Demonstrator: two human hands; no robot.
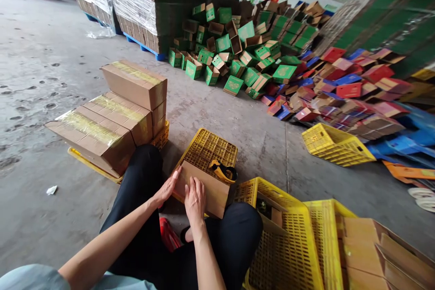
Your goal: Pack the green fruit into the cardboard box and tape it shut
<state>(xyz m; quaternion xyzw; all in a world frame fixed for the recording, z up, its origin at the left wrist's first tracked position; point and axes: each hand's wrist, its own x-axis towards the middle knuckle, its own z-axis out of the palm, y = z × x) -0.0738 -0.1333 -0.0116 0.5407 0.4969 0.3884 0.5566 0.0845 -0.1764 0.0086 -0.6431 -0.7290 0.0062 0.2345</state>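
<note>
A brown cardboard box (210, 190) rests on an overturned yellow crate (210, 147) between my knees. My left hand (167, 189) presses flat against the box's left end, fingers stretched out. My right hand (195, 199) lies flat on the near face of the box, fingers together and extended. A yellow-and-black tape dispenser (222, 171) sits on the crate just behind the box.
Taped brown boxes (112, 118) are stacked on a yellow pallet at the left. Yellow crates (288, 235) with flat cardboard stand at my right. Heaps of green boxes (238, 50) and red boxes (343, 90) lie beyond. Wrapped pallets (136, 4) stand at the back.
</note>
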